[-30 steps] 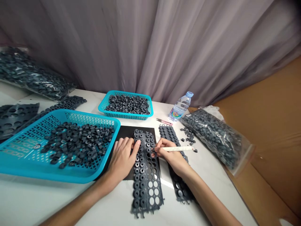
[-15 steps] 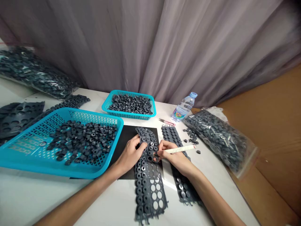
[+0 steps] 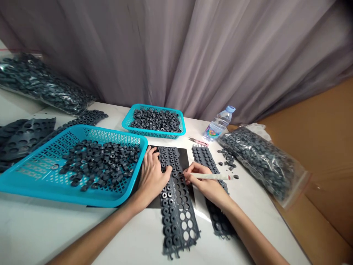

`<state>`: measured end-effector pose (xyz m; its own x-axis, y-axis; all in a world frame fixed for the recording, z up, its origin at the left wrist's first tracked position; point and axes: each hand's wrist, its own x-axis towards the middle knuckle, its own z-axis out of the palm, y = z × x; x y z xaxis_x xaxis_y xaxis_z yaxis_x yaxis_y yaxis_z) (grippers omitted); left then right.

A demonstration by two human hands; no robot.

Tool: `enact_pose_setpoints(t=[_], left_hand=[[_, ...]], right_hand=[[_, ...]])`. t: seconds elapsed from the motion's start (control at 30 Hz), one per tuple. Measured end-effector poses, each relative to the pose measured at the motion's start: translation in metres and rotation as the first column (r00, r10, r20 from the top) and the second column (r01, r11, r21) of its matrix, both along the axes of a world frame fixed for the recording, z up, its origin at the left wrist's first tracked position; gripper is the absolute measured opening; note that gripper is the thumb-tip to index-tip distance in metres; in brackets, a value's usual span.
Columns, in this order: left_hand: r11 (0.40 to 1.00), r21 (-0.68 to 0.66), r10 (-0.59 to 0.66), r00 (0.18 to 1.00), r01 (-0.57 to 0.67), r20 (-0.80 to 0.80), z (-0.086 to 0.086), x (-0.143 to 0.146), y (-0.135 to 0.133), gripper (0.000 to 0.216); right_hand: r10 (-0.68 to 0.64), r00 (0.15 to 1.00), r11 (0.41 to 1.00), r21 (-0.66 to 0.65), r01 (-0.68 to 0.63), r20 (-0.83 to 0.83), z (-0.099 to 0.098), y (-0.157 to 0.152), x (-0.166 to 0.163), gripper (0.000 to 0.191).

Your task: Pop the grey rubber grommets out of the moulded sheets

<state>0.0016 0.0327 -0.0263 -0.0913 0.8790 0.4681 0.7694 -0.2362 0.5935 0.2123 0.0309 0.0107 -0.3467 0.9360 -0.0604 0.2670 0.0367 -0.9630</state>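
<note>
A dark grey moulded rubber sheet (image 3: 167, 221) lies lengthwise in front of me, partly over a black mat (image 3: 183, 154). Round pieces with centre holes fill its left rows and far end; the nearer right rows are open holes. My left hand (image 3: 153, 175) is open at the sheet's left side, fingers spread over the mat, thumb against the sheet. A white, pen-like tool (image 3: 211, 176) with a wrapped-looking shaft is gripped in my right hand (image 3: 205, 182). Its working tip is hidden by my fingers at the sheet's right edge. Under my right forearm lies a second sheet (image 3: 205, 156).
Blue baskets of small dark pieces stand at left (image 3: 132, 180) and at the back (image 3: 184, 123). Behind the second sheet are pink-handled snips (image 3: 200, 142), a water bottle (image 3: 219, 125), loose pieces (image 3: 228, 158) and a filled bag (image 3: 264, 162). Another filled bag (image 3: 46, 84) sits far left.
My left hand has let go of the sheet's far part and spread out to the left. The sheet's raised, curled far end now lies flatter. My right hand keeps the tool, its shaft angled differently.
</note>
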Motion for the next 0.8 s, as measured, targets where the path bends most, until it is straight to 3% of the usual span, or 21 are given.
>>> enact_pose_setpoints(t=[0.07,0.13,0.27,0.4,0.53,0.8], left_hand=[[0.999,0.024,0.03,0.999,-0.03,-0.011,0.001,0.0,-0.004,0.055],[0.999,0.03,-0.022,0.999,0.023,-0.032,0.007,-0.001,-0.011,0.052],[0.959,-0.066,-0.282,0.951,0.275,-0.129,0.021,0.0,-0.026,0.023],[0.913,-0.145,-0.403,0.894,0.38,-0.197,0.023,-0.002,-0.029,0.019],[0.873,-0.163,-0.478,0.873,0.46,-0.097,0.018,-0.007,-0.023,0.023],[0.835,-0.211,-0.513,0.858,0.509,0.04,0.016,-0.015,-0.012,0.029]], right_hand=[[-0.049,0.995,0.994,0.1,0.041,0.088,0.003,-0.003,0.0,0.016],[-0.077,0.99,0.989,0.138,0.061,0.115,0.005,-0.006,0.0,0.013],[-0.022,1.0,1.0,0.0,0.022,0.015,0.003,-0.005,0.001,0.014],[0.012,0.998,0.999,-0.044,-0.015,-0.061,0.0,0.001,0.003,0.012],[0.033,0.996,0.999,-0.032,-0.036,-0.087,-0.002,0.004,0.004,0.002],[0.051,0.995,0.999,0.008,-0.05,-0.091,-0.006,0.01,-0.002,0.01]])
